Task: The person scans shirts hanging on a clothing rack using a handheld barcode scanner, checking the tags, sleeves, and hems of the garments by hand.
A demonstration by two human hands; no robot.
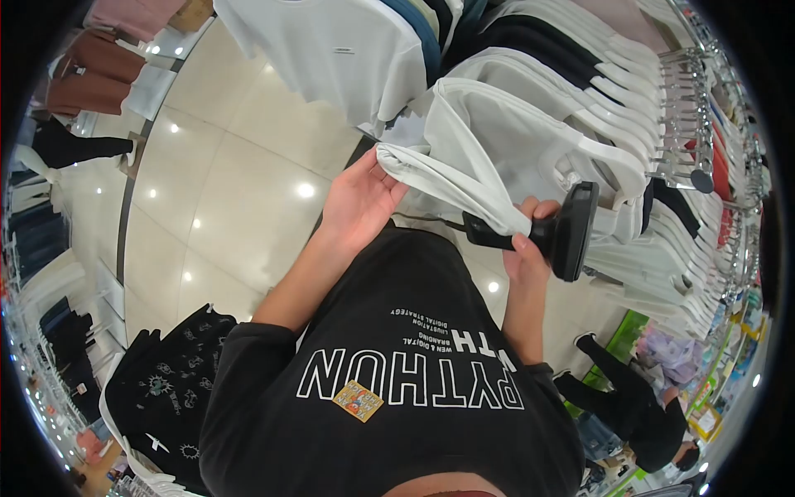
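Observation:
A light grey-white garment [472, 157] hangs at the front of the rack, with its lower part lifted toward me. My left hand [360, 199] is at the folded left end of the cloth, palm up, fingers partly hidden under the fabric. In my right hand [530, 240] is a black handheld device [571, 232] with a wide flat head, and the other end of the cloth is pinched against its handle. A dark cable runs from the handle toward the left, behind my black shirt.
A metal rack [696, 124] with many garments on white hangers stands at the right. White T-shirts [331, 50] hang ahead. Black printed clothes [174, 381] are at the lower left. Another person in black [646, 414] is at the lower right. The floor is tiled.

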